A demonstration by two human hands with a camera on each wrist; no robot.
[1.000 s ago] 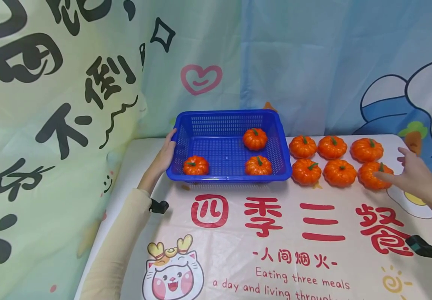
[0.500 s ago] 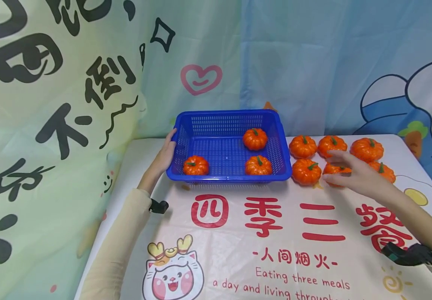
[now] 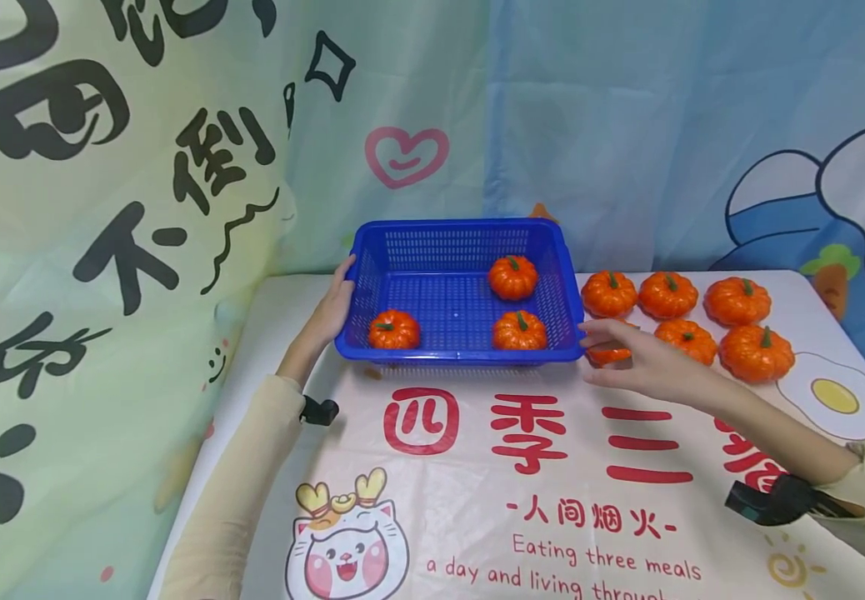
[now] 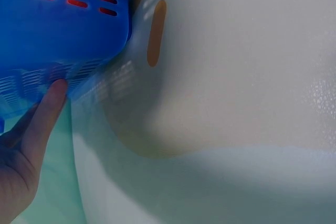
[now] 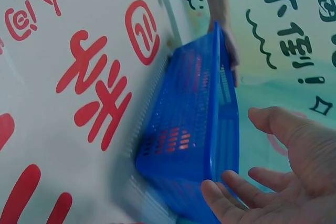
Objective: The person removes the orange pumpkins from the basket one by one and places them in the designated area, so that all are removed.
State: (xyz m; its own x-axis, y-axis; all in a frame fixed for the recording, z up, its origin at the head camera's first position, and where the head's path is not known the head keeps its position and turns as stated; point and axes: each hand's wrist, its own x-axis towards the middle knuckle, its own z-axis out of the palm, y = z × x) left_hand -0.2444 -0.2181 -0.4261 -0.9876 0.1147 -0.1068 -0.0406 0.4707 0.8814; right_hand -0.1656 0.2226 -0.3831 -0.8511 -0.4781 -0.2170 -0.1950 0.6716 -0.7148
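A blue plastic basket (image 3: 455, 357) with perforated walls stands on the table and holds three small orange pumpkins, a rear one (image 3: 512, 278), a front-left one (image 3: 394, 331) and a front-right one (image 3: 520, 332). My left hand (image 3: 331, 310) rests along the outside of its left end, a straight digit (image 4: 51, 106) touching the wall in the left wrist view. At the basket's right front corner is my right hand (image 3: 646, 358), fingers spread and holding nothing. It partly covers one pumpkin (image 3: 609, 357) on the table. In the right wrist view its fingertips (image 5: 211, 188) overlap the basket's rim; contact is unclear.
Several more pumpkins stand in two rows right of the basket, among them a back-right one (image 3: 737, 301) and a front-right one (image 3: 757, 353). A printed cloth (image 3: 522, 492) covers the table. A fabric backdrop (image 3: 590, 125) hangs close behind the basket.
My right hand has moved left from the far-right pumpkins, across the front row, to the basket's right corner. The left hand, basket and pumpkins stay where they were.
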